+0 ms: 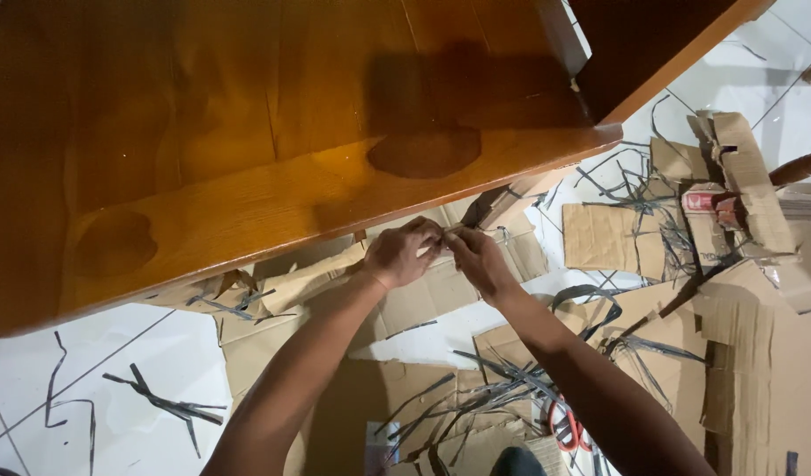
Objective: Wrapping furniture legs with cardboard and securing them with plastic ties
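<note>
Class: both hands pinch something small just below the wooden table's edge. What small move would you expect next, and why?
Probably a short pull apart: the left hand and right hand meet fingertip to fingertip on a thin pale strip, and similar dark torn strips litter the brown cardboard sheets.

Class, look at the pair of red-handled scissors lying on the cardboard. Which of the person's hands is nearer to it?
Right. The right hand is up and slightly left of the scissors; the left hand sits farther left, and the two hands meet just below the wooden table edge.

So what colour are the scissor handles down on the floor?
Red, seen in the head view: scissors.
</note>
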